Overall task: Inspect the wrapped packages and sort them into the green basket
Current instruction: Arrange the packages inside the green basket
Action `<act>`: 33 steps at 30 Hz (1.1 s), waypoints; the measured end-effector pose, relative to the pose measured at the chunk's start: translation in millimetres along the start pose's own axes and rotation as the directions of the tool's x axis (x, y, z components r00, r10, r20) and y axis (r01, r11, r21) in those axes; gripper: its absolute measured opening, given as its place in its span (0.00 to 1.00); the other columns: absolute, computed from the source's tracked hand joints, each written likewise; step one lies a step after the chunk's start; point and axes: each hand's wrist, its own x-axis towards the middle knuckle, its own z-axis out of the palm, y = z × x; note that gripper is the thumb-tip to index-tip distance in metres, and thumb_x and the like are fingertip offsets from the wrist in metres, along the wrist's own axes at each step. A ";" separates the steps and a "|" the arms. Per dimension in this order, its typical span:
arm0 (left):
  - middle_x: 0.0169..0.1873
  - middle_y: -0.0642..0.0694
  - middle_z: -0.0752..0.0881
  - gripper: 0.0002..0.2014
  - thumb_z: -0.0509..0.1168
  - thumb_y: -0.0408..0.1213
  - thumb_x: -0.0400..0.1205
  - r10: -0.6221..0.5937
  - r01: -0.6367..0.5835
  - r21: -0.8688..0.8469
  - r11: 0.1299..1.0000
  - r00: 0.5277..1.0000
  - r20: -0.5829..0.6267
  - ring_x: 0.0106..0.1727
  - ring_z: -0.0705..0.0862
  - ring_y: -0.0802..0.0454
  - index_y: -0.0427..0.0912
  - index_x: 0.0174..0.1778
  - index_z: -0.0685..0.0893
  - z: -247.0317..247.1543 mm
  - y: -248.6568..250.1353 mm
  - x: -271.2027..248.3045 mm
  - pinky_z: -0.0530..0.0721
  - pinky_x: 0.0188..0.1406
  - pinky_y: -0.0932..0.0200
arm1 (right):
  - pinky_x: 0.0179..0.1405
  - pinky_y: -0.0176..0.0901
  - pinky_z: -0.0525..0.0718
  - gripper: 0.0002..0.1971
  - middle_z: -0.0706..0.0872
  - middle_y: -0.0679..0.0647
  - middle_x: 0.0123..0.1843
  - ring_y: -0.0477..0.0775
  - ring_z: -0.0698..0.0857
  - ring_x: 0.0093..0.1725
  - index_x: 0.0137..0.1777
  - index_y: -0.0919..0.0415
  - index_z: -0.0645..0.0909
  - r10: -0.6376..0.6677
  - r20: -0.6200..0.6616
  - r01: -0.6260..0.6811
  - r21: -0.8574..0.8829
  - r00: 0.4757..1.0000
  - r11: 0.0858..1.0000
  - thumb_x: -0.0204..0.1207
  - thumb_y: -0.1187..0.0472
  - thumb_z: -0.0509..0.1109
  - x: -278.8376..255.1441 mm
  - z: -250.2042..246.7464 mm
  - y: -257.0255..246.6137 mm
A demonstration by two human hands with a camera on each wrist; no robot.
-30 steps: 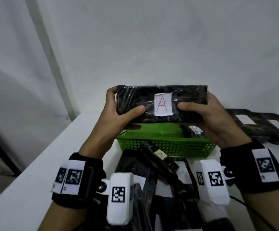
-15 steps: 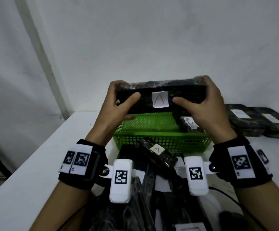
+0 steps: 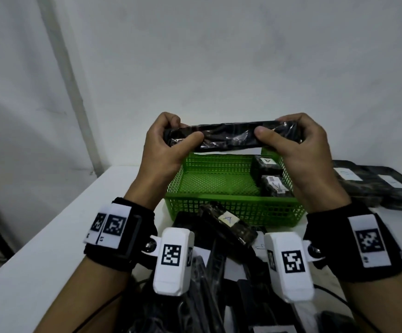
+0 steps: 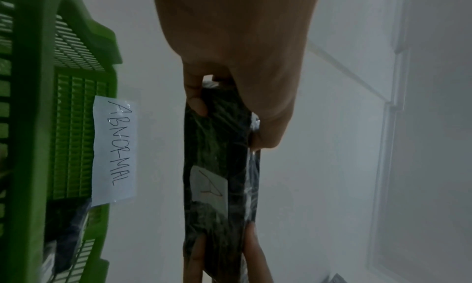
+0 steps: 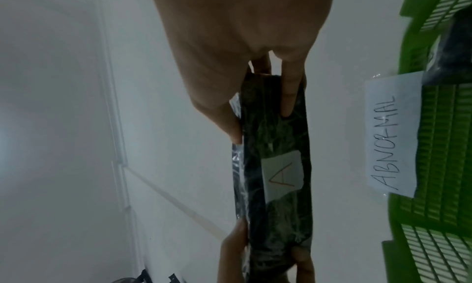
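I hold a long black wrapped package [image 3: 231, 137] level above the far side of the green basket [image 3: 231, 207]. My left hand [image 3: 171, 138] grips its left end and my right hand [image 3: 288, 133] grips its right end, thumbs on the near edge. Its white "A" label [image 5: 283, 178] faces down and away, seen in both wrist views [image 4: 209, 184]. Two small wrapped packages [image 3: 273, 186] lie inside the basket at its right. A paper tag reading "ABNORMAL" [image 4: 113, 152] is stuck to the basket's far wall [image 5: 390, 138].
A heap of black wrapped packages [image 3: 226, 227] lies on the white table [image 3: 51, 248] between me and the basket, one showing an "A" label. Flat dark packages with white labels [image 3: 372, 183] sit to the right. A white wall stands just behind.
The package has tipped forward from upright, label facing me, to flat with the label turned down and away. Both hands moved with it over the basket.
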 end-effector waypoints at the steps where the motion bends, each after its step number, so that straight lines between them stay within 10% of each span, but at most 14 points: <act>1: 0.39 0.57 0.85 0.14 0.74 0.39 0.73 -0.001 0.001 -0.014 1.000 1.000 0.004 0.44 0.85 0.56 0.48 0.44 0.73 0.0 1.9 0.1 0.86 0.49 0.54 | 0.60 0.72 0.87 0.22 0.90 0.67 0.51 0.70 0.91 0.55 0.46 0.48 0.84 0.000 0.007 0.000 0.004 1.000 1.000 0.56 0.43 0.86 1.3 -1.6 -1.6; 5: 0.53 0.54 0.82 0.15 0.66 0.51 0.85 -0.161 0.161 -0.018 0.987 0.987 0.014 0.49 0.85 0.65 0.50 0.63 0.75 1.7 10.1 1.8 0.85 0.54 0.56 | 0.66 0.68 0.86 0.22 0.88 0.49 0.57 0.59 0.89 0.61 0.43 0.47 0.83 -0.049 0.060 0.046 0.046 0.997 0.998 0.54 0.44 0.89 5.7 -10.4 -6.2; 8: 0.56 0.48 0.85 0.24 0.67 0.39 0.85 -0.314 0.317 -0.115 0.941 0.948 0.050 0.50 0.89 0.56 0.48 0.76 0.68 3.9 11.5 3.2 0.91 0.48 0.53 | 0.73 0.64 0.83 0.17 0.83 0.44 0.70 0.60 0.83 0.74 0.40 0.46 0.81 -0.026 0.087 0.013 0.146 0.996 0.989 0.59 0.45 0.86 4.7 -10.0 -5.4; 11: 0.55 0.46 0.86 0.31 0.71 0.27 0.80 -0.314 0.322 -0.165 0.932 0.946 0.078 0.48 0.90 0.51 0.45 0.78 0.69 3.2 10.2 1.9 0.92 0.45 0.51 | 0.67 0.63 0.87 0.25 0.82 0.48 0.70 0.56 0.86 0.69 0.61 0.44 0.77 0.045 0.065 -0.052 0.118 0.997 0.992 0.65 0.53 0.83 5.6 -8.0 -3.5; 14: 0.58 0.44 0.86 0.33 0.75 0.34 0.77 -0.295 0.299 -0.150 0.942 0.954 0.049 0.48 0.91 0.50 0.48 0.76 0.70 3.7 5.6 1.7 0.92 0.44 0.51 | 0.51 0.54 0.93 0.29 0.90 0.52 0.54 0.49 0.93 0.46 0.71 0.55 0.73 0.267 0.127 -0.286 0.172 0.955 0.942 0.73 0.66 0.80 7.0 -9.6 0.6; 18: 0.57 0.43 0.87 0.33 0.77 0.31 0.75 -0.198 0.194 -0.091 0.977 0.980 -0.032 0.48 0.91 0.53 0.48 0.73 0.69 6.0 -1.5 2.1 0.88 0.39 0.59 | 0.39 0.45 0.88 0.15 0.90 0.50 0.41 0.46 0.90 0.37 0.51 0.58 0.82 0.196 0.045 -0.200 0.107 0.980 0.974 0.70 0.74 0.78 4.7 0.4 3.3; 26: 0.51 0.62 0.86 0.09 0.65 0.49 0.86 -0.129 0.129 0.045 0.991 0.992 0.002 0.51 0.89 0.68 0.56 0.60 0.76 7.8 8.1 -0.5 0.91 0.50 0.46 | 0.61 0.60 0.90 0.22 0.91 0.45 0.53 0.55 0.92 0.58 0.55 0.47 0.83 0.085 0.101 -0.083 -0.032 0.991 0.996 0.69 0.70 0.83 5.9 -14.5 -7.2; 33: 0.38 0.56 0.86 0.10 0.71 0.35 0.79 -0.121 0.113 -0.170 0.979 0.992 -0.038 0.41 0.87 0.60 0.48 0.44 0.75 11.1 6.2 -1.1 0.85 0.41 0.51 | 0.59 0.65 0.91 0.12 0.89 0.49 0.50 0.47 0.91 0.50 0.50 0.53 0.81 0.222 0.097 -0.230 0.079 0.970 0.970 0.73 0.55 0.81 3.5 -4.1 -5.9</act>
